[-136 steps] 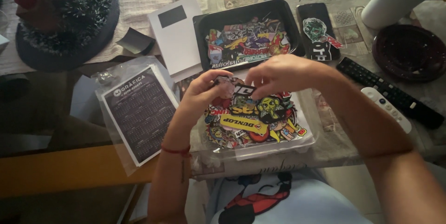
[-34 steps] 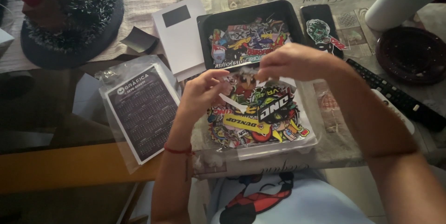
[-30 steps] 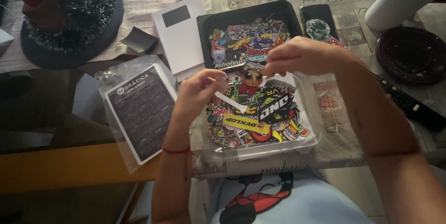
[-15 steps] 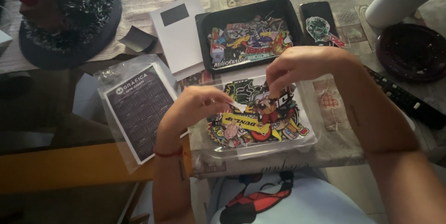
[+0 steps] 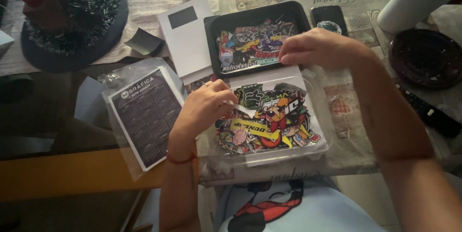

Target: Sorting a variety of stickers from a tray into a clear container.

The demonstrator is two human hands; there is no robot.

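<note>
Right hand [image 5: 317, 49] lifted to black tray [image 5: 210, 30]; pinched item unclear.

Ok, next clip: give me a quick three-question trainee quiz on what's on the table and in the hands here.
1. True or false: the left hand pinches a white paper strip over the pile of stickers.
2. Which lies in the black tray? A) stickers B) coins C) keys
3. What lies left of the left hand, inside a clear bag?

Key: 1. True. 2. A; the right hand reaches over its near edge. 3. A dark calendar card.
</note>
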